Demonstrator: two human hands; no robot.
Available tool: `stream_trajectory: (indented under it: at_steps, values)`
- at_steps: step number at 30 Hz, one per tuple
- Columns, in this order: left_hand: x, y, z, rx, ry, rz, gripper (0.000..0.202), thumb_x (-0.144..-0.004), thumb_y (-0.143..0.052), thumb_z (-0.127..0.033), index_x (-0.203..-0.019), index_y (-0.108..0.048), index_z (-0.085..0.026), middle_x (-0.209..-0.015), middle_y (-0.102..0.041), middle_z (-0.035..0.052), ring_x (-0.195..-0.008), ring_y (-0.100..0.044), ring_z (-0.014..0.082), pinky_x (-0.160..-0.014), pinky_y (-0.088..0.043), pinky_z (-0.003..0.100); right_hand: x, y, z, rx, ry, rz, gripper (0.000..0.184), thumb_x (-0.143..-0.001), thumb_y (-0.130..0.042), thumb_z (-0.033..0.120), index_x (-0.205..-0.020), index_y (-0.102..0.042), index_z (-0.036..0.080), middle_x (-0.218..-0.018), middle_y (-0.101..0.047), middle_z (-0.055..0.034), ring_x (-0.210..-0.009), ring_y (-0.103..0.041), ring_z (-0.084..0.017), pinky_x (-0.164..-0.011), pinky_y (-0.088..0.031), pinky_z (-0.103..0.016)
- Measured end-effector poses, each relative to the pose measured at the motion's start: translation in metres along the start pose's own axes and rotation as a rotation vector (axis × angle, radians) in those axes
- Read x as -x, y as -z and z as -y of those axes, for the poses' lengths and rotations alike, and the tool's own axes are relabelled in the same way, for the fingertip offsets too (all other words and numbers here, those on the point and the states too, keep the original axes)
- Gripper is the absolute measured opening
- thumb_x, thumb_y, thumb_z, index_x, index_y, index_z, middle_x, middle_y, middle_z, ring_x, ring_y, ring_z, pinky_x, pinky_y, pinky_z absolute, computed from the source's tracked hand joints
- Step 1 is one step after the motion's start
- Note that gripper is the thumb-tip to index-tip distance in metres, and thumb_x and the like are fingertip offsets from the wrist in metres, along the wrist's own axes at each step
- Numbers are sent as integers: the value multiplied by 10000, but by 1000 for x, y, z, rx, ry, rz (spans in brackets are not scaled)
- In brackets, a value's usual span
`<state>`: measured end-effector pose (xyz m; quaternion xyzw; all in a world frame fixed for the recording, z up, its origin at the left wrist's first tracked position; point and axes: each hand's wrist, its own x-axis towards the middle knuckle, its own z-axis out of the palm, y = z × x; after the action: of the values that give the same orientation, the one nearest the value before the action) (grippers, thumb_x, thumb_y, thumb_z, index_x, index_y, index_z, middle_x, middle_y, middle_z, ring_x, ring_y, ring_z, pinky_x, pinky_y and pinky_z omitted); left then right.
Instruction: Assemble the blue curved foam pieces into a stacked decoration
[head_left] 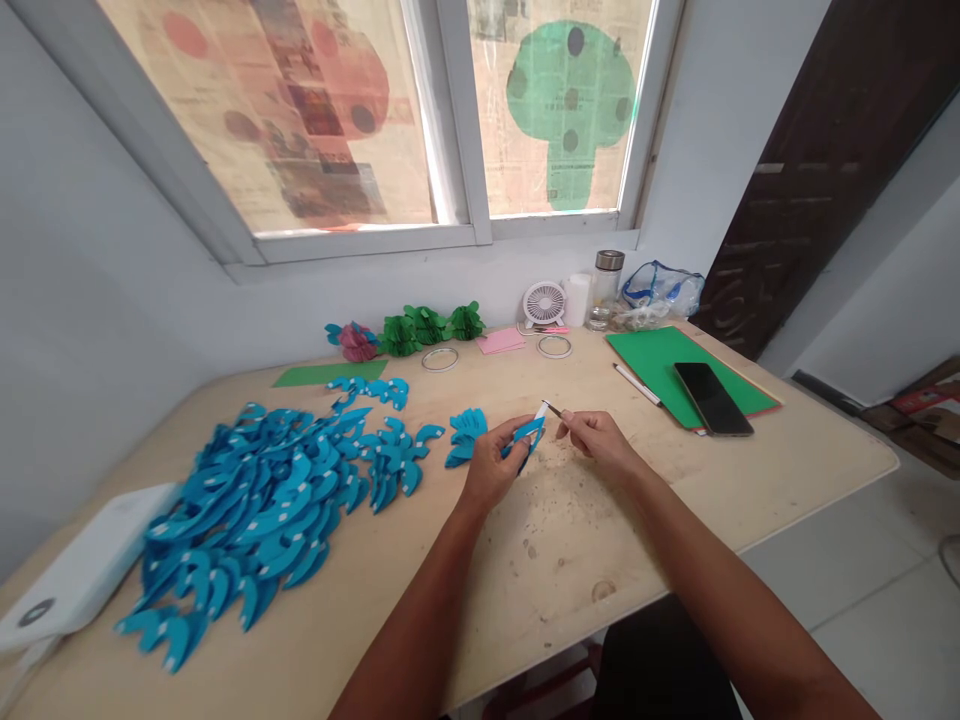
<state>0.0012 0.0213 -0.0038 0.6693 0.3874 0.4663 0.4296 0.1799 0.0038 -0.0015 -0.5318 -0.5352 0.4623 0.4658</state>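
My left hand pinches a curved blue paper piece over the middle of the table. At its top end a small white strip sticks up. The fingers of my right hand are closed on a thin dark pointed tool, whose tip touches or nearly touches that strip. Whether it is tweezers or a blade I cannot tell. Just left of my left hand lies a small blue paper stack. A large pile of blue curved paper pieces, many with small white squares, spreads across the left.
A white box-like device lies at the left edge. Along the wall stand green paper flowers, a small fan and a glass bottle. Tape rings lie before them. A phone rests on green sheets beside a pen.
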Motion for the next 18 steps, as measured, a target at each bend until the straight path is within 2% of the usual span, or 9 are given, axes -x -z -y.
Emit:
stream_trajectory:
  at_steps: [4,8,18]
  values:
    - [0,0,0,-6,-14,1,319,-736,-561,-228,-1024,-678,-155,-956,-699,70,-867,-633,211,-725,-501,293,1,0,1,7,-6,0,490,-750,-505,604,-655,-612,136,-424,-302,67,-400,-223,-61,-421,-142,-237]
    - [0,0,-1,-1,4,-1,329,-739,-552,-226,-1034,-671,-142,-960,-696,73,-829,-638,198,-693,-501,276,0,0,2,13,-13,1,495,-747,-502,609,-652,-608,135,-423,-306,69,-396,-225,-59,-422,-144,-237]
    - [1,-1,0,20,10,-2,333,-729,-595,-295,-1020,-682,-157,-743,-699,52,-746,-642,201,-636,-507,280,-1,1,-2,35,0,-9,487,-745,-503,596,-663,-624,132,-418,-292,72,-398,-230,-60,-420,-151,-228]
